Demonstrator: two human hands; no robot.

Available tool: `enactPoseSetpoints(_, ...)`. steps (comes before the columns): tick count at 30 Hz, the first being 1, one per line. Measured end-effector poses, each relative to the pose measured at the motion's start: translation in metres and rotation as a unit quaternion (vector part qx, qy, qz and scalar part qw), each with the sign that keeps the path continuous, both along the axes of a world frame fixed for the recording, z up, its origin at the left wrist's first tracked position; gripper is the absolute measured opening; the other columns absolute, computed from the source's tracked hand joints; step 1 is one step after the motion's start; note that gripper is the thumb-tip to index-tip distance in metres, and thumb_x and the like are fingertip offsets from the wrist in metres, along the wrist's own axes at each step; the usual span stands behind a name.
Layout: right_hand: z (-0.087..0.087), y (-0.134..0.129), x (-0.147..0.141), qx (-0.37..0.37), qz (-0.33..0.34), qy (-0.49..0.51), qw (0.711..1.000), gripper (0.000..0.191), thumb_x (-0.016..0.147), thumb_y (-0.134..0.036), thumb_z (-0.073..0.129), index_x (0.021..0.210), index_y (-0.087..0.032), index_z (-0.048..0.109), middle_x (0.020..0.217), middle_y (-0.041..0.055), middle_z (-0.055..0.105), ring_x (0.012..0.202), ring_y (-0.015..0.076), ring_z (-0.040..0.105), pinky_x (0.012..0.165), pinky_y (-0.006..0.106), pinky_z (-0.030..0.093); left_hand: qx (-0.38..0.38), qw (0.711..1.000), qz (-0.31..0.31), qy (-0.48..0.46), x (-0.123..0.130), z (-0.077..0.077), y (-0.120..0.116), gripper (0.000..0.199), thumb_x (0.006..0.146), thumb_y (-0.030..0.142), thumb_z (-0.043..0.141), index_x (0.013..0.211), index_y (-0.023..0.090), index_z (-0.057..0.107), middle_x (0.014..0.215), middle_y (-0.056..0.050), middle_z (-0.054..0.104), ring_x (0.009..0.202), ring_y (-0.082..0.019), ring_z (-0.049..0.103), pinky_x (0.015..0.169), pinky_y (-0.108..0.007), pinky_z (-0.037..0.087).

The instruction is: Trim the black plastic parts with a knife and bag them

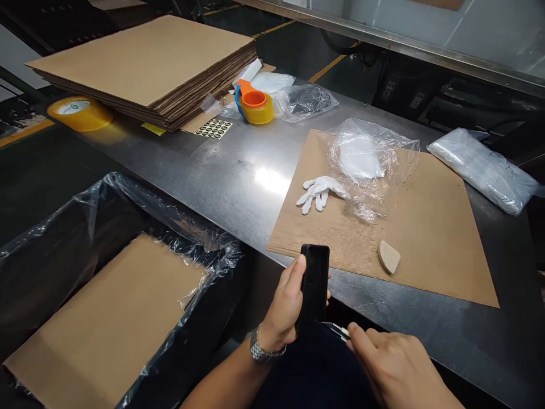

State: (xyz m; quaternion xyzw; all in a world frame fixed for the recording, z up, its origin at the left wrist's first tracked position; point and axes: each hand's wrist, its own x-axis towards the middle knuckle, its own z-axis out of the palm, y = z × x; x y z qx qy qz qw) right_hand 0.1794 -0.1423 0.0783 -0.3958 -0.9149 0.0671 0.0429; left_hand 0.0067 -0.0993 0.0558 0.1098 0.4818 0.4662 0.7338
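Observation:
In my left hand point(286, 304) is a black rectangular plastic part point(315, 281), held upright with the thumb along its side and the fingers behind it. My right hand point(389, 358) is closed round a slim tool with a white handle and a thin pointed tip, a craft knife point(339, 331) by its look. The tip lies close to the lower edge of the black part; whether they touch I cannot tell. A tan rounded block point(389, 257) rests on the cardboard sheet point(443, 238) beyond my hands, with a white glove point(321, 192) farther left.
Clear plastic bags point(366, 156) lie on the cardboard, and a wrapped packet point(485, 170) sits right. On the metal table point(238, 187) stand a cardboard stack point(149, 62), an orange tape dispenser point(255, 105), a tape roll point(79, 112) and a sticker sheet point(214, 129). A plastic-lined bin point(170, 341) is left.

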Motion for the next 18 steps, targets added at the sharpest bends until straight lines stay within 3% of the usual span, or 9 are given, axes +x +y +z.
enactPoseSetpoints(8,-0.004,-0.001,0.001,-0.016,0.006,-0.012,1.0,0.02,0.092,-0.016,0.03,0.089,-0.017,0.049,0.047,-0.0056,0.051,0.032,0.0117,0.05,0.037,0.027,0.018,0.035,0.999,-0.008,0.027,0.002,-0.006,-0.002,0.046,0.08,0.057,0.045,0.087,0.013,0.06,0.064,-0.004,0.062,0.047,-0.011,0.051,0.044,-0.024,0.042)
enactPoseSetpoints(14,-0.008,-0.004,-0.001,0.007,0.001,-0.011,1.0,0.026,0.094,-0.014,0.023,0.09,-0.015,0.049,0.045,-0.0049,0.051,0.03,0.0109,0.048,0.037,0.027,0.016,0.037,0.999,-0.009,0.031,0.002,-0.006,-0.001,0.05,0.081,0.058,0.044,0.085,0.012,0.06,0.052,-0.001,0.056,0.044,-0.011,0.05,0.044,-0.024,0.043)
enactPoseSetpoints(18,-0.012,-0.006,-0.001,-0.042,-0.013,0.002,0.999,0.031,0.097,-0.019,0.02,0.084,-0.018,0.048,0.046,-0.0056,0.051,0.03,0.0108,0.047,0.037,0.027,0.015,0.032,0.999,0.014,0.029,0.002,-0.007,-0.001,0.047,0.078,0.056,0.05,0.088,0.012,0.062,0.067,-0.005,0.062,0.05,-0.012,0.054,0.045,-0.024,0.045)
